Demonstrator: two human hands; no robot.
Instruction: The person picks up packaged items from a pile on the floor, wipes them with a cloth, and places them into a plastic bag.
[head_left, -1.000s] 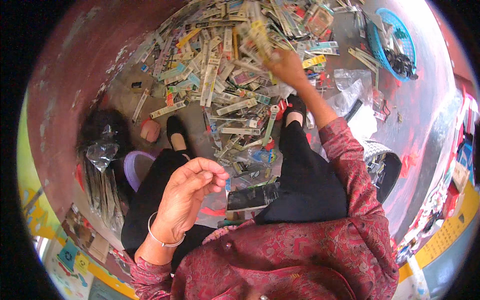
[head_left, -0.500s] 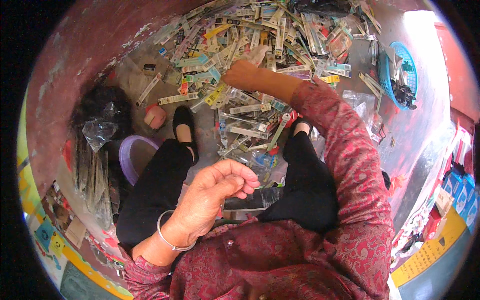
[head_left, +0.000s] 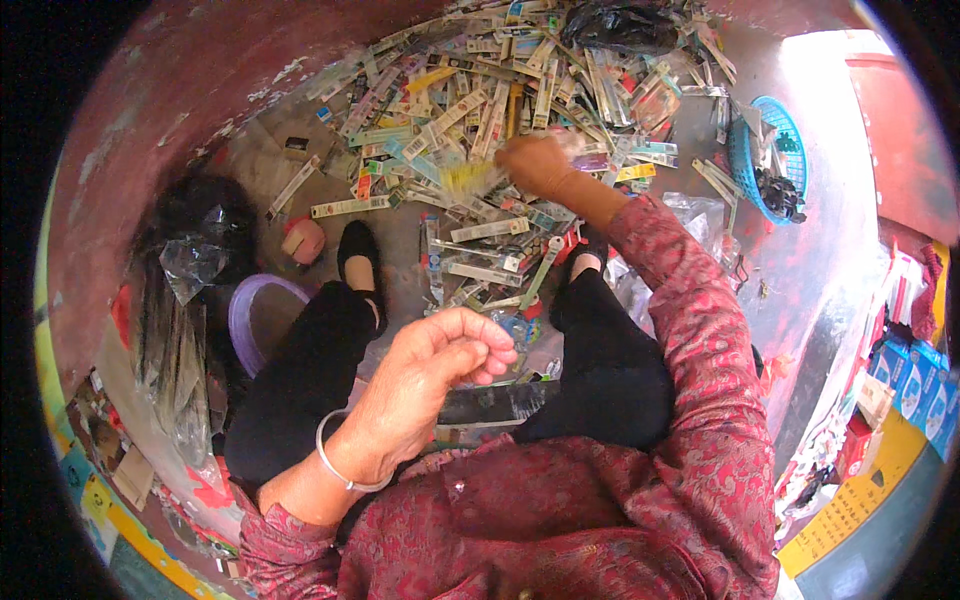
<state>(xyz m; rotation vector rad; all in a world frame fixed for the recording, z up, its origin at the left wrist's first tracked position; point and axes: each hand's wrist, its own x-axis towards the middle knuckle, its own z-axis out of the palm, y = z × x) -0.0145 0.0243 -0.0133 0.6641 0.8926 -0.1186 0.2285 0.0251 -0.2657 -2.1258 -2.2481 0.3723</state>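
Left hand [head_left: 425, 372]: hung above the lap, fingers curled together with the thumb against them.
Right hand [head_left: 540, 165]: reached over the heap; whether its fingers were apart or clamped could not be told.
Yellow strip [head_left: 468, 180]: showed blurred, just left of those fingers.
Slim packages [head_left: 443, 124]: lay heaped on the floor [head_left: 403, 245], mostly beyond the shoes [head_left: 357, 238].
Blue basket [head_left: 744, 165]: stood right of the heap.
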